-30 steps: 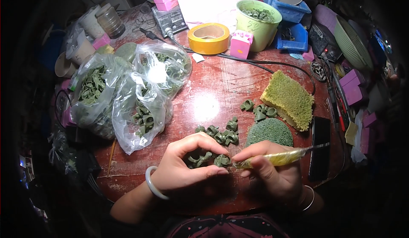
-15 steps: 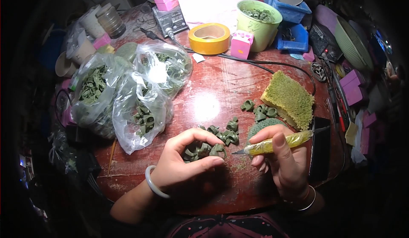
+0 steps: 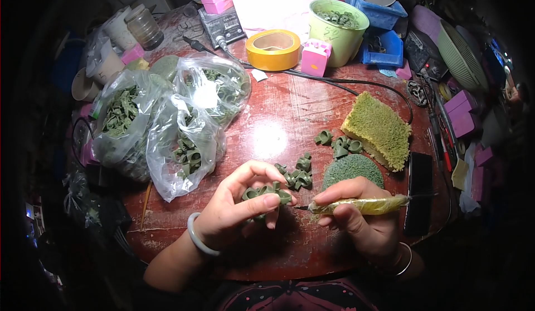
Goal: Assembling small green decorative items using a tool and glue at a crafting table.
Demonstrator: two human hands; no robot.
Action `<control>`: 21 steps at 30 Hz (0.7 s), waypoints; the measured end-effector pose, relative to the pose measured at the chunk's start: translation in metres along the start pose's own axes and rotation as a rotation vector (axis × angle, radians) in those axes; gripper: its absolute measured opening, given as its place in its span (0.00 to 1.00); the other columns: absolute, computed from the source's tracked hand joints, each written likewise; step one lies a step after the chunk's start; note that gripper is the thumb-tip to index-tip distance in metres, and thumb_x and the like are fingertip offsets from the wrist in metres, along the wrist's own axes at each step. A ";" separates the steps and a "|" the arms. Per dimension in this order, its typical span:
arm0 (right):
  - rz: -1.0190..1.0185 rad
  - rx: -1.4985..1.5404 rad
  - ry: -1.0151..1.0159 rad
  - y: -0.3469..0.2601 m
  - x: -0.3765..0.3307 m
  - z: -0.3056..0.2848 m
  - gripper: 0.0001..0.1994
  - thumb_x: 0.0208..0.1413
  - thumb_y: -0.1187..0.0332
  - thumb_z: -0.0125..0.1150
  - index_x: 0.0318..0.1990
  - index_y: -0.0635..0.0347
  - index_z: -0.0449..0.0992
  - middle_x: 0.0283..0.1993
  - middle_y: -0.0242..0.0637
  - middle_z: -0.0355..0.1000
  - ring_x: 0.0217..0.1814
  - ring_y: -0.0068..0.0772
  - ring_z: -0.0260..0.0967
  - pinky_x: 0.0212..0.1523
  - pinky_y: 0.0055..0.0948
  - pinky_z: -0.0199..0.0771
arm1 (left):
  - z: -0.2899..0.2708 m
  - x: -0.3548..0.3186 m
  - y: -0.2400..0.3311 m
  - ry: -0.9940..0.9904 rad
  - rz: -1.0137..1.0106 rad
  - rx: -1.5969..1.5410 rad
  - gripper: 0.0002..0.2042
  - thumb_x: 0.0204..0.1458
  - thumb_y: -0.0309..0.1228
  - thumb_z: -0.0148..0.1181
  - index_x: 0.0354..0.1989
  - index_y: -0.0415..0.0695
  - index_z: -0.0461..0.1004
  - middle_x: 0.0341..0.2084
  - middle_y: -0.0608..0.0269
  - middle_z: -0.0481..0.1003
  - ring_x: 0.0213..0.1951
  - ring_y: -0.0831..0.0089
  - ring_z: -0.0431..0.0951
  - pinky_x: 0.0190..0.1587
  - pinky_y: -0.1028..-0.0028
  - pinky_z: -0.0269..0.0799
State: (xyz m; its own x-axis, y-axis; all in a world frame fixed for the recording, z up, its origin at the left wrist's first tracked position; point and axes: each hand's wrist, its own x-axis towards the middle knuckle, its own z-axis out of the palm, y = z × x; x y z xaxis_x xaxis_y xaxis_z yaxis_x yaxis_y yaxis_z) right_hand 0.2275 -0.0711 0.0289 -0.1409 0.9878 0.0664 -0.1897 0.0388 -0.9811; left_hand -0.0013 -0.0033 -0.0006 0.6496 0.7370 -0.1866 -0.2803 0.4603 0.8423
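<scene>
My left hand [image 3: 231, 216] is closed, with a small dark green ring-shaped piece [image 3: 285, 197] pinched between thumb and fingertips. More green pieces show within the curl of its fingers; whether they rest in the hand or on the table I cannot tell. My right hand [image 3: 359, 222] grips a pointed knife with a yellow wrapped handle [image 3: 373, 205]. The dark blade points left, its tip right beside the held piece; I cannot tell if they touch. Loose green pieces [image 3: 299, 176] lie just beyond my left hand. Behind my right hand lies a round green pad [image 3: 354, 171].
A yellow-green sponge [image 3: 379, 130] and a black block [image 3: 418, 194] lie to the right. Clear plastic bags [image 3: 186, 144] of green pieces fill the left. At the back are a yellow tape roll [image 3: 272, 50], a light green bucket [image 3: 337, 38], blue bins [image 3: 382, 49] and cables.
My left hand has turned, bringing its thumb across the front of the green piece. The knife has tilted flatter and moved slightly left and down, closer to the piece.
</scene>
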 end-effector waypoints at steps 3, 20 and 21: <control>-0.061 -0.204 0.002 -0.002 0.003 -0.001 0.11 0.61 0.68 0.61 0.45 0.67 0.77 0.37 0.41 0.77 0.34 0.26 0.75 0.36 0.22 0.73 | -0.001 0.000 0.002 -0.062 -0.023 0.048 0.15 0.57 0.26 0.61 0.51 0.40 0.67 0.39 0.60 0.76 0.29 0.78 0.75 0.34 0.80 0.70; -0.394 -0.502 -0.059 0.005 0.010 0.001 0.15 0.58 0.58 0.64 0.40 0.64 0.79 0.31 0.37 0.76 0.28 0.31 0.71 0.30 0.27 0.70 | 0.001 -0.002 0.007 -0.076 -0.116 0.162 0.13 0.56 0.26 0.63 0.50 0.38 0.75 0.39 0.64 0.77 0.32 0.81 0.77 0.36 0.80 0.73; -0.425 -0.531 -0.046 0.006 0.011 0.002 0.15 0.58 0.58 0.64 0.40 0.64 0.80 0.31 0.37 0.76 0.28 0.31 0.71 0.30 0.28 0.70 | 0.003 -0.002 0.006 -0.070 -0.103 0.180 0.14 0.56 0.27 0.63 0.50 0.38 0.74 0.38 0.64 0.77 0.32 0.81 0.77 0.36 0.80 0.73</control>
State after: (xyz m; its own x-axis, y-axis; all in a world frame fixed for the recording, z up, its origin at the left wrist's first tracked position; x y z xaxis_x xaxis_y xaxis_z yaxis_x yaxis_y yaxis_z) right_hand 0.2229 -0.0602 0.0237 -0.2032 0.8633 0.4620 0.2631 0.5027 -0.8235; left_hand -0.0025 -0.0033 0.0066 0.7175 0.6515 -0.2464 -0.0827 0.4310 0.8986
